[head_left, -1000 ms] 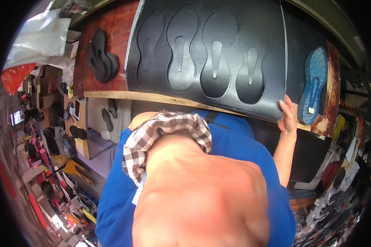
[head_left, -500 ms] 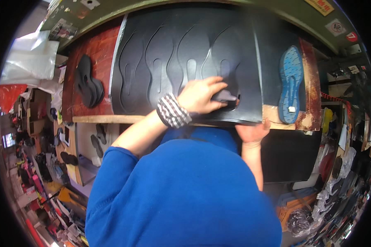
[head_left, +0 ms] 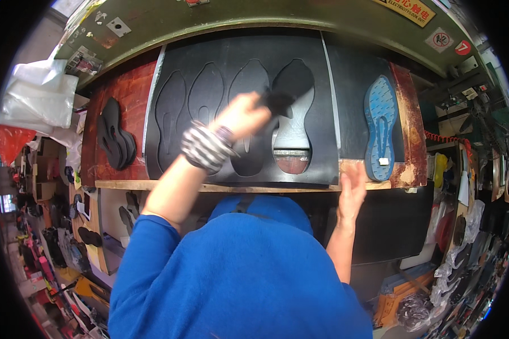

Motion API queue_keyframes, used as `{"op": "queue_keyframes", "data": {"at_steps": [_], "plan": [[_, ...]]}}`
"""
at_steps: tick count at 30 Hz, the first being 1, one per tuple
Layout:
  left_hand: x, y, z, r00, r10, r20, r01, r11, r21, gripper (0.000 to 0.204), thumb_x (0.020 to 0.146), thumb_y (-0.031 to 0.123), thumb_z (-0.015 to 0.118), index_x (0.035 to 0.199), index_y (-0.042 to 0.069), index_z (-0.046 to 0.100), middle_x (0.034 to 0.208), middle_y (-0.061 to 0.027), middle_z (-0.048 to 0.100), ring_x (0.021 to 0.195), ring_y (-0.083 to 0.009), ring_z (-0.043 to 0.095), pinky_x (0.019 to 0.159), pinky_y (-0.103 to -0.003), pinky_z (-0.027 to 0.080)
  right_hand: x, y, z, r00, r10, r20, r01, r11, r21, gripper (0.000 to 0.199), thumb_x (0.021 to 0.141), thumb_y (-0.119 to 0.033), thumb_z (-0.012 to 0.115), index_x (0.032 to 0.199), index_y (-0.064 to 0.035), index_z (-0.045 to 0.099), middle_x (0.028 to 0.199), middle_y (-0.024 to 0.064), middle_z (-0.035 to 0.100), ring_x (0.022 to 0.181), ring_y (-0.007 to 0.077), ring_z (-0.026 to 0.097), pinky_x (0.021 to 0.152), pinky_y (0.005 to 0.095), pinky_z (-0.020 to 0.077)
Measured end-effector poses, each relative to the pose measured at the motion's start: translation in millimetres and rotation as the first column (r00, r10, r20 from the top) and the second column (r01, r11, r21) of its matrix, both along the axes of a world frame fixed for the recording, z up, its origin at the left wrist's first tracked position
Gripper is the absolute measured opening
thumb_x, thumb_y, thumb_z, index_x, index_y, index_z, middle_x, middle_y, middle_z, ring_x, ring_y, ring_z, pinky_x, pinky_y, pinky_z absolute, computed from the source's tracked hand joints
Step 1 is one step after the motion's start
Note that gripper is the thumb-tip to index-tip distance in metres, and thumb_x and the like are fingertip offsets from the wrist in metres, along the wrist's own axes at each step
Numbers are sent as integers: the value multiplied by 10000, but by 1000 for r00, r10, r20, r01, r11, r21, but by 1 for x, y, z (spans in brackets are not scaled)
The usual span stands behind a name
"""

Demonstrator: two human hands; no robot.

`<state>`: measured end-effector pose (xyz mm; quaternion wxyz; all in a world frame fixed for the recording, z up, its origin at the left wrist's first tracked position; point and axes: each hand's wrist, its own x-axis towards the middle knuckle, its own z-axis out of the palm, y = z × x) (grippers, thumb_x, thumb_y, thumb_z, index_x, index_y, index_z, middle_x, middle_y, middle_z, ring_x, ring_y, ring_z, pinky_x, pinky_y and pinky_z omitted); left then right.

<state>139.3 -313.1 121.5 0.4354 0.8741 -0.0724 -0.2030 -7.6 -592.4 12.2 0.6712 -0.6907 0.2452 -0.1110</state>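
Black rubber sheet [head_left: 232, 73] lies flat on the red-brown press bed [head_left: 119, 101], its near edge almost at the bed's front wooden edge [head_left: 209, 186]. 4 sole outlines are die-cut into it, side by side.

Progress, judged from the sheet:
- The rightmost outline is partly out. An empty cutout [head_left: 292, 161] shows at its heel end, with a pale strip and reddish bed visible through the hole.
- The black sole piece [head_left: 291, 90] is being lifted from that hole; its toe end looks raised, though motion blur makes the exact lift hard to read.
- The other 3 outlines [head_left: 206, 96] sit flush in the sheet, apparently not yet pulled.
- So roughly 1 of 4 is in hand and 3 are left on this sheet.

Hands:
- Left hand [head_left: 244, 114], with a striped cuff at the wrist, has fingers closed in a pinch on the sole piece near its middle.
- Right hand [head_left: 352, 189] is flat with fingers together, pressed on the bed's front edge at the sheet's near right corner, seemingly steadying it.

Around it:
- A blue sole-shaped cutting die [head_left: 379, 124] lies on the sheet strip toward the bed's right edge, well apart from both hands.
- A small stack of black cut soles [head_left: 114, 135] sits on the bare bed near its left edge.
- A green machine housing [head_left: 254, 14] runs along the far edge.
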Motion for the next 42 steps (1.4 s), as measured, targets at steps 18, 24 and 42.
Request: {"op": "queue_keyframes", "data": {"at_steps": [18,24,42], "plan": [[-91,17,-92,772,-393,499,14,795,606,738,780,478,736,1290,-10,521,1287,-265,566,701,-339,696,635,-381,577,100,72,-60,519,806,283,-539,52,840,106,828,-148,666,859,-50,689,793,28,678,761,118,611,710,262,456],[-89,19,-68,873,-80,482,-42,970,238,675,737,250,743,1334,31,516,1084,-246,668,906,-388,686,770,-428,560,103,119,-83,583,540,607,-679,-86,729,258,875,-225,545,904,-14,692,994,219,709,965,347,676,907,440,498],[-34,147,27,999,-16,-41,-9,829,-560,708,751,140,667,1395,-40,434,1357,-205,520,1218,-331,537,1032,-445,458,65,155,57,732,534,423,-35,650,-760,1242,578,-440,868,1544,-63,186,1553,302,106,1439,477,179,1156,576,215]]}}
